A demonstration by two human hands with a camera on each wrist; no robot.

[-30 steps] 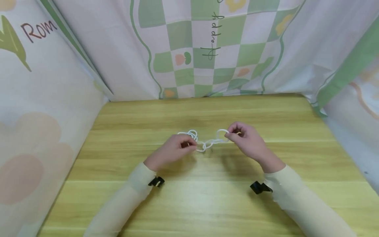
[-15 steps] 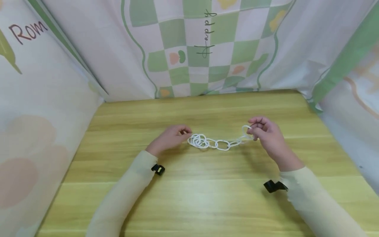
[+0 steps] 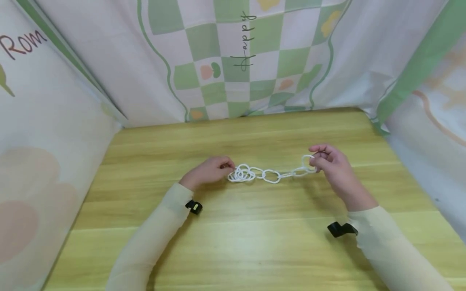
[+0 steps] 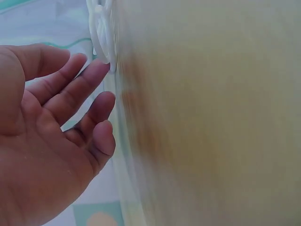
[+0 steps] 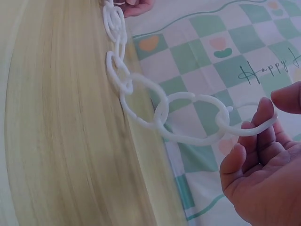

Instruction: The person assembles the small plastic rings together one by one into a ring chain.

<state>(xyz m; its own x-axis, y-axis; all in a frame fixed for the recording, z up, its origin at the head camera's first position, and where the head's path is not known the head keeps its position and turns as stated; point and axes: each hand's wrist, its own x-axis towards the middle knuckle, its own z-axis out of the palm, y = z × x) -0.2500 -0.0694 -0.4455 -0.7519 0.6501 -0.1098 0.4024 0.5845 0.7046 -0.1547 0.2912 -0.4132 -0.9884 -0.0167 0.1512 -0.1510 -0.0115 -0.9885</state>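
A white plastic chain [image 3: 271, 176] of oval links runs across the middle of the wooden table, its left part heaped in a small pile. My right hand [image 3: 333, 167] pinches the end link [image 5: 247, 129] between thumb and fingers, and the links nearest it hang raised off the table. Beside the pile is my left hand [image 3: 209, 173]. In the left wrist view its fingers [image 4: 75, 96] are loosely bent and apart, and one fingertip is at the edge of the links; whether it touches them I cannot tell.
A patterned cloth [image 3: 251, 81] with green checks hangs behind the table's back edge. More printed cloth [image 3: 47, 161] hangs along the left side. Black wrist straps [image 3: 194, 207] sit at both sleeves, and the wooden tabletop [image 3: 236, 242] spreads toward the front.
My right hand has moved right with the end link, drawing the chain out longer. The left hand has shifted back from over the links to the left of the pile. The head view has shifted slightly.
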